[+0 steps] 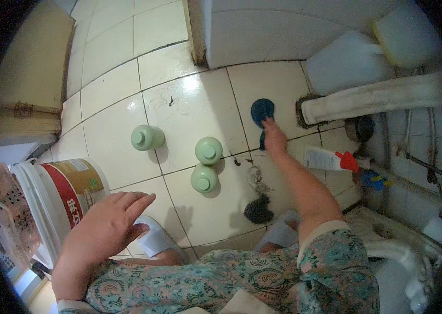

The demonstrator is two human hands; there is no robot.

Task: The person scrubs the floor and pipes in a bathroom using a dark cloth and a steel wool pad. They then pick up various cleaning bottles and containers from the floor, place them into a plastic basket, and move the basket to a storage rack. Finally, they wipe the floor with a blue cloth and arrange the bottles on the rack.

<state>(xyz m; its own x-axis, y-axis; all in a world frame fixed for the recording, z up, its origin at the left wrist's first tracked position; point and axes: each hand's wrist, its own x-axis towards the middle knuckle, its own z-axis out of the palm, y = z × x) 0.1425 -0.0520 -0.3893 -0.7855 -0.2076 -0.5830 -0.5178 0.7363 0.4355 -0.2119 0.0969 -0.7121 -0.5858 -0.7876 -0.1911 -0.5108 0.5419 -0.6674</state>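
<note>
Clock off frame centre, near to far. White slippers [154, 238] at 7 and 5. Left hand [107, 226] at 8: empty, palm down, fingers loosely together, thumb apart, raised near the bucket [72, 191] at 9. Dark clump [257, 209] on the tiles [179, 204] at 5, grey tuft [256, 179] just beyond it at 4. Two green bottles (touching [203, 178] each [209, 150] other) near centre; third bottle [148, 137] apart, between 9 and 10. White bottle [323, 158], red top, at 3, just beside the right forearm.

Right hand [276, 140] between 2 and 3, arm stretched, fingertips at the near edge of the blue disc [262, 109]. Disc sits on the floor between 1 and 2. Can't tell if the fingers pinch it or only touch.

Step, my read: handling the disc at floor level; left hand idle. Next move calls for a sure finger hold on it, forearm kept off the white bottle. Beyond: white pipe [367, 99] at 2.
</note>
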